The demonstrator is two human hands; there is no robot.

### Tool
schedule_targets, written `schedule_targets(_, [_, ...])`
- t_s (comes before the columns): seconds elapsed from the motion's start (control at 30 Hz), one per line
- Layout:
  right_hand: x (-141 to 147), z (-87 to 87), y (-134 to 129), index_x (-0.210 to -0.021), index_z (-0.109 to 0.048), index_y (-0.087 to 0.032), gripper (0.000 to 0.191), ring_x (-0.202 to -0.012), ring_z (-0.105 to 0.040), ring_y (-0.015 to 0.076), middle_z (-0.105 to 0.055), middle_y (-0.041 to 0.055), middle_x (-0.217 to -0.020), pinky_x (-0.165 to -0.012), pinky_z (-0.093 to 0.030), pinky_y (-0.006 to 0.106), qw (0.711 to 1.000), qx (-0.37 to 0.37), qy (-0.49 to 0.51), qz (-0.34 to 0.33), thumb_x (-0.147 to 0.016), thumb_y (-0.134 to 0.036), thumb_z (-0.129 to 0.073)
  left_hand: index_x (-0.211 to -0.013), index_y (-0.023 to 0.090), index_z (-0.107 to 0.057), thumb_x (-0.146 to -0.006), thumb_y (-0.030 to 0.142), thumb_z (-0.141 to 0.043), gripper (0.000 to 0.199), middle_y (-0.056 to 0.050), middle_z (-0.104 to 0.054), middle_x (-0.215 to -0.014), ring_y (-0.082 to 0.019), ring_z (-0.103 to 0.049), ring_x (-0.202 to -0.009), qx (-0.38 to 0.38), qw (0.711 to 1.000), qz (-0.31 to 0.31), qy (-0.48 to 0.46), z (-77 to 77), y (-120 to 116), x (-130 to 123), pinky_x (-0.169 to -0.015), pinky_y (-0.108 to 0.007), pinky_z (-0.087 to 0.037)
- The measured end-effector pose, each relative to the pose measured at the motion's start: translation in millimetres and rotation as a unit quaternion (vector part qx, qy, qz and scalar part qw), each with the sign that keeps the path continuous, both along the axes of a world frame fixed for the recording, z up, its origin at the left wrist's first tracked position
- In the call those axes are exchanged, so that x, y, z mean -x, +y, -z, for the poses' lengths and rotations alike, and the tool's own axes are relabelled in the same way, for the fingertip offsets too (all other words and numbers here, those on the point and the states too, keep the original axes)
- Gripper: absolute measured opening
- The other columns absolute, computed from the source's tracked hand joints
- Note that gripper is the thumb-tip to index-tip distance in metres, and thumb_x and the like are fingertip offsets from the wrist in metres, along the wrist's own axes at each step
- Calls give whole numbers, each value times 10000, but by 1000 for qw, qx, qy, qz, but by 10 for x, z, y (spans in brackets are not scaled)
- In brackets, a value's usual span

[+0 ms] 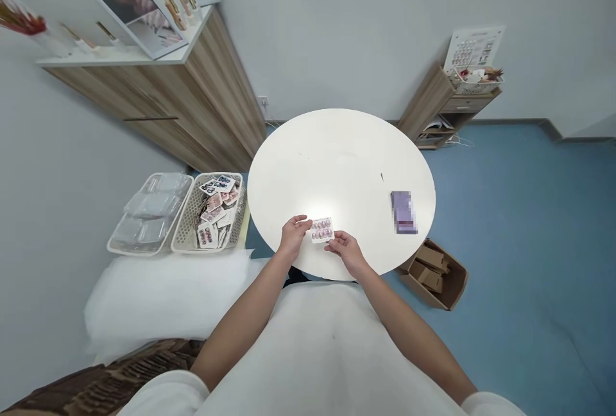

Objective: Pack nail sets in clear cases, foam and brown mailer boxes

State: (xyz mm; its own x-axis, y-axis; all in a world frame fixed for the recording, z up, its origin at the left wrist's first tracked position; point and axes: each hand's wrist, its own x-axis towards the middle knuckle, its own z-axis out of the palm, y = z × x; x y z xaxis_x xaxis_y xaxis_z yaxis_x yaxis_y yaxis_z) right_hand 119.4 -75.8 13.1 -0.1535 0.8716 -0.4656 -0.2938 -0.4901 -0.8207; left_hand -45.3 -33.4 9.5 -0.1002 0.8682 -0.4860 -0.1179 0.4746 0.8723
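Observation:
A small white card with two rows of shiny pinkish-purple nails (322, 230) is held above the near part of the round white table (337, 165). My left hand (293, 235) pinches its left edge between thumb and fingers. At the card's lower right corner, my right hand (347, 250) grips it with thumb and fingertips. A purple box or packet (404, 212), partly pixelated, lies on the table's right side, away from both hands.
Left of the table, a white basket (176, 241) holds many nail cards; beside it another basket (115, 246) holds clear plastic packs. White wrapping (168, 300) lies nearer. A cardboard box (459, 278) with smaller boxes stands at the lower right. Wooden cabinets (226, 95) stand behind.

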Motion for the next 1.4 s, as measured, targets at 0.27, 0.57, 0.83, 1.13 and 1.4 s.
schedule_targets(0.27, [-384, 56, 7, -804, -556, -184, 373, -689, -609, 155, -642, 36, -769, -746, -479, 349, 997, -9, -23, 69, -607, -487, -647, -1015, 159, -535, -632, 355, -633, 441, -69, -647, -823, -159, -604, -793, 41, 997, 69, 17, -22, -258, -367, -681, -270, -419])
schedule_targets(0.57, [-515, 119, 115, -754, -576, -193, 262, -660, -564, 144, -608, 20, -721, -634, -457, 290, 994, -46, -83, 55, -625, -411, -646, -1009, 163, -588, -630, 244, -630, 389, -77, -648, -886, -175, -591, -829, 14, 973, 229, -5, -147, -376, -494, -714, -275, -427])
schedule_targets(0.83, [-436, 36, 248, -737, -615, -192, 217, -634, -557, 147, -614, 16, -685, -587, -438, 280, 986, -95, -127, -49, -642, -387, -618, -798, 175, -644, -686, 412, -577, 270, -35, -630, -726, -135, -552, -655, -8, 978, 200, 60, -200, -321, -372, -604, -254, -415])
schedule_targets(1.13, [-491, 181, 128, -913, -578, -195, 349, -731, -578, 148, -607, 20, -818, -693, -470, 319, 996, -56, -75, -11, -651, -422, -621, -781, 153, -581, -646, 396, -644, 286, -31, -623, -771, -109, -577, -634, 41, 991, 122, -42, -70, -415, -383, -654, -242, -416])
schedule_targets(1.4, [-481, 217, 114, -893, -581, -198, 370, -658, -589, 149, -595, -12, -703, -682, -513, 365, 997, -59, -44, 10, -596, -396, -680, -786, 153, -567, -635, 352, -663, 267, -33, -628, -781, -142, -612, -714, 46, 993, 103, -41, -20, -381, -414, -665, -249, -402])
